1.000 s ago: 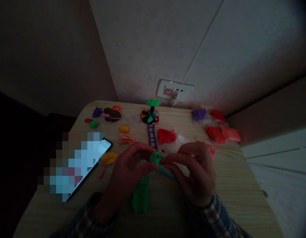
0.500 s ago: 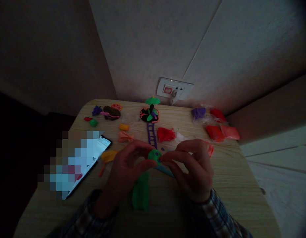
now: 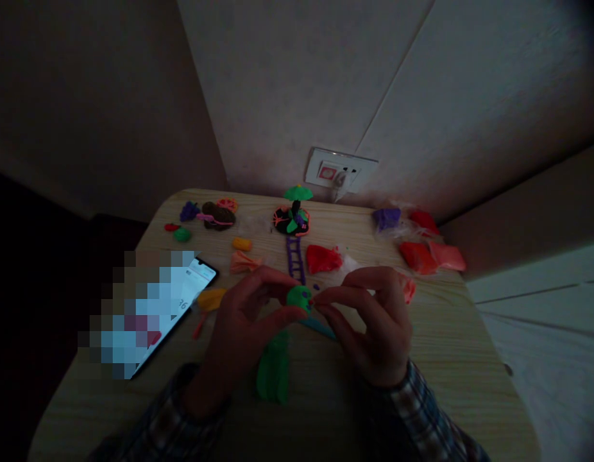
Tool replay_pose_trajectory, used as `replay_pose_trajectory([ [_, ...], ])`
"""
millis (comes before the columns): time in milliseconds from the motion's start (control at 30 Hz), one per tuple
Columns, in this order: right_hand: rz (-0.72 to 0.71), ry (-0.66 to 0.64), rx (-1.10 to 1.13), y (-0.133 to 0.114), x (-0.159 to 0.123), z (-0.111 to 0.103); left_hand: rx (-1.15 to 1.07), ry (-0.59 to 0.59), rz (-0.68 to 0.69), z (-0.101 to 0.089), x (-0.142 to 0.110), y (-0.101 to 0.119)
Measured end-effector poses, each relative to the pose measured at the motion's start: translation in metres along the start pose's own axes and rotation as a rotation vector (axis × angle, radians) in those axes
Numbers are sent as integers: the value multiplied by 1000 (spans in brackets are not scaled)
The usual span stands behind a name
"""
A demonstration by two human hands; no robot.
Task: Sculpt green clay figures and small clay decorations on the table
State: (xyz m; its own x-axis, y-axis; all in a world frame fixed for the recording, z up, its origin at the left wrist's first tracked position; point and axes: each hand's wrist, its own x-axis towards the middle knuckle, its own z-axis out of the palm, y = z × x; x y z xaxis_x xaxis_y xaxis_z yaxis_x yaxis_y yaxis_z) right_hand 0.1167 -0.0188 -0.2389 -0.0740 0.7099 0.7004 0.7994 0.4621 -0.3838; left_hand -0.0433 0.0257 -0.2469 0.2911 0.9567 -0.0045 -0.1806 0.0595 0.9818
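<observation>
My left hand (image 3: 251,311) holds a small rounded green clay piece (image 3: 297,297) with purple spots between thumb and fingers. Against its right edge, my right hand (image 3: 369,321) has thumb and forefinger pinched together on a tiny red bit of clay, mostly hidden by the fingertips. Below the hands lies a green clay packet (image 3: 272,372). A flat blue tool (image 3: 321,327) rests on the table behind the fingers. Just beyond, a purple clay ladder (image 3: 295,260) runs to a black clay base (image 3: 280,221) bearing a green umbrella (image 3: 298,192).
At left lies a lit phone (image 3: 181,301), partly pixelated. Yellow clay (image 3: 212,299) sits beside it. Red clay (image 3: 323,258) is past the ladder, and several wrapped clay packs (image 3: 419,255) lie back right. Brown clay (image 3: 217,216) stands back left. A wall socket (image 3: 340,172) holds a plug.
Both hands stay together around the green clay piece, with only slight shifts. The piece turns a little between the left fingers while the right fingertips remain at its edge.
</observation>
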Motion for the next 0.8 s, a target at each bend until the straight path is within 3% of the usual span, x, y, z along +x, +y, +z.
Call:
replay_pose_trajectory([
  [333, -35, -10, -38, 0, 0, 1, 24, -52, 53, -2, 0, -2],
  [800, -67, 21, -77, 1, 0, 0, 39, -18, -21, 0, 1, 2],
])
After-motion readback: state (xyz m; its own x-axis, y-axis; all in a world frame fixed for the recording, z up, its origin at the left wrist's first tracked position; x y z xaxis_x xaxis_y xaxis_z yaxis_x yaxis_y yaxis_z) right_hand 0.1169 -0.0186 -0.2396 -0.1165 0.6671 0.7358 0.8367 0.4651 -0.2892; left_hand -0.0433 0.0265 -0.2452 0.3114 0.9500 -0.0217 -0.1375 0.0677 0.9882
